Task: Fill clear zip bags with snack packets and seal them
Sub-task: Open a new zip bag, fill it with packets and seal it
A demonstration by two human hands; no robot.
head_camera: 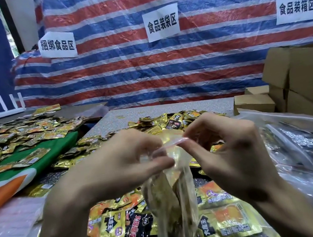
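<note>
- Clear zip bag: smeared by motion. The contents are reduced to a yellowish blur, and the lower end is cut off by the bottom edge.
- Red zip strip: blurred, so whether it is pressed closed cannot be told.
- Left hand and right hand: the fingertips are softened by blur where the bag's mouth is pinched. Both forearms are cut by the bottom edge.
- Snack packets: the middle of the pile is hidden behind both hands, and the small print is unreadable.
- Cardboard boxes: cut by the right edge.
- Plastic bags at right: the contents are obscured by glare.
</note>
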